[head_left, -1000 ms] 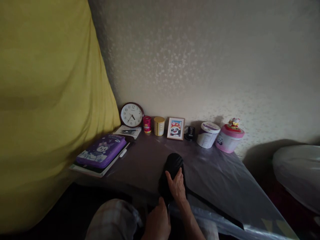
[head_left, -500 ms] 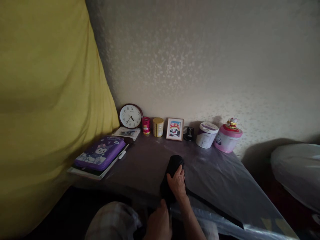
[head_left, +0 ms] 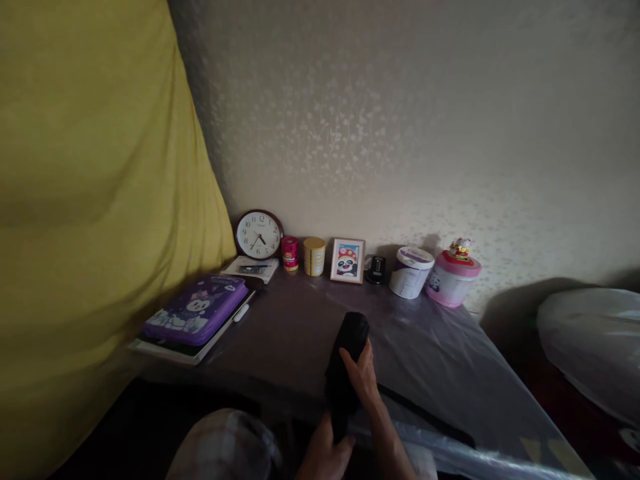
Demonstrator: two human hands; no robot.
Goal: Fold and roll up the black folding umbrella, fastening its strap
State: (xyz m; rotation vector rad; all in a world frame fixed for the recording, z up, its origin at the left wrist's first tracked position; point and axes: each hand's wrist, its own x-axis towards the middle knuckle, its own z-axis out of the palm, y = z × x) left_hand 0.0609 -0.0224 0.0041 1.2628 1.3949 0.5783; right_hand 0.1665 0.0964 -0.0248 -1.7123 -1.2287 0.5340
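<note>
Black bundle (head_left: 341, 383), perhaps a folded umbrella, is held tilted over the near edge of the table (head_left: 295, 323); the left hand (head_left: 327, 450) closes round its narrow lower end, probably to steady it, while the right hand (head_left: 363, 377) wraps the wider body, seemingly to keep the soft cloth gathered. To their right lies a black strap (head_left: 425, 415); whether it joins the bundle I cannot tell. Farther left, a purple case (head_left: 200, 310) rests flat; the clock (head_left: 259, 235), yellow canister (head_left: 315, 259), picture frame (head_left: 348, 261) and pink tub (head_left: 453, 280) line the wall (head_left: 350, 133), likely out of the hands' way
</note>
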